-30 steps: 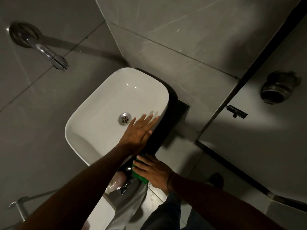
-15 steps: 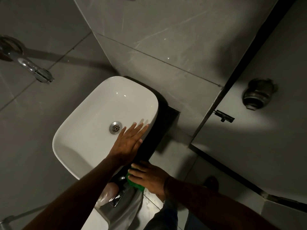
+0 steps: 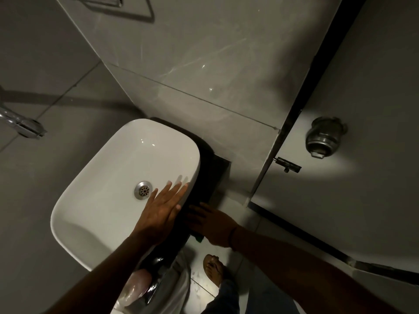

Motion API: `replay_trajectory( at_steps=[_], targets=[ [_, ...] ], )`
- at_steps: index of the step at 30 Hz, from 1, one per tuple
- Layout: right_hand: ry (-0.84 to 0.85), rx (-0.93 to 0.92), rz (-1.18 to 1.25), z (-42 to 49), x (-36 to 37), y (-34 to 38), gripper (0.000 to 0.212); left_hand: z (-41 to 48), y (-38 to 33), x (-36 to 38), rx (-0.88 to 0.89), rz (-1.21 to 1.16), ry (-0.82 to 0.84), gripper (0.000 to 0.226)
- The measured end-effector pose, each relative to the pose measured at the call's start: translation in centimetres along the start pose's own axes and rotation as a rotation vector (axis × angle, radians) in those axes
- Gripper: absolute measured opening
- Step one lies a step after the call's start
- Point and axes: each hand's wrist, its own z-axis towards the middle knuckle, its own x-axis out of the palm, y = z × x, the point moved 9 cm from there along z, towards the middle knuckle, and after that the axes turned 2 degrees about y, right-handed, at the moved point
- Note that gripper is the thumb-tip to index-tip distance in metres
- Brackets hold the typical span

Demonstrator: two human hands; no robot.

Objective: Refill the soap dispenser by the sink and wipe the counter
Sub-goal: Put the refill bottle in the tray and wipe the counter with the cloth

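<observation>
A white oval basin (image 3: 108, 182) sits on a narrow black counter (image 3: 212, 168). My left hand (image 3: 162, 210) lies flat, fingers straight, on the basin's right rim beside the metal drain (image 3: 143, 190). On the dark counter edge to the right of the basin, my right hand (image 3: 209, 224) presses a green cloth (image 3: 199, 238); only a small corner of the cloth shows under the palm. A pinkish soap pouch (image 3: 137, 285) lies at the counter's near end, below my left forearm. No soap dispenser is plainly visible.
A chrome tap (image 3: 21, 124) sticks out of the grey tiled wall at left. At right is a grey door with a metal latch (image 3: 288, 166) and a round knob (image 3: 323, 137). My sandalled foot (image 3: 213, 269) stands on the pale floor.
My right hand has slid the green cloth forward along the counter edge, away from me, and now covers most of it. My left hand stays flat on the basin rim. The view tilted upward.
</observation>
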Motion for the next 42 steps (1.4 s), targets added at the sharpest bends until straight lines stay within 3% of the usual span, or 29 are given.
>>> replay_trajectory(
  at_steps=[3,9,15,19,23,28,32,37,42],
  targets=[
    [-0.009,0.079,-0.06,-0.1,-1.7,-4.4,0.063,0.0,0.0,0.0,0.002,0.018,-0.013,0.062],
    [-0.039,0.441,0.115,2.3,-4.5,-9.2,0.052,0.1,0.1,0.0,0.002,0.03,-0.011,0.062],
    [-0.041,0.216,-0.014,0.3,-3.7,-8.0,0.073,-0.1,0.0,-0.3,0.007,0.019,-0.024,0.059],
    [0.002,0.459,0.005,1.9,-5.9,-13.5,0.058,0.0,-0.1,-0.4,0.009,0.018,-0.02,0.06],
    [0.001,0.595,0.085,3.6,-7.0,-14.4,0.07,0.0,0.2,-0.2,0.021,0.022,-0.031,0.06],
    [0.057,0.477,0.051,1.9,-5.8,-12.2,0.061,0.0,0.6,0.2,0.019,0.081,-0.052,0.06],
    [0.105,0.404,0.18,-0.7,-5.6,-10.6,0.071,-0.7,-0.2,-0.4,-0.024,0.201,-0.085,0.061],
    [0.069,0.289,0.177,-3.4,-6.0,-7.7,0.075,-3.3,-4.3,-1.4,-0.196,0.206,-0.23,0.071],
    [0.077,0.134,0.122,-5.7,-4.7,-2.9,0.067,-9.0,-10.2,3.4,-0.341,0.121,-0.287,0.071]
  ],
)
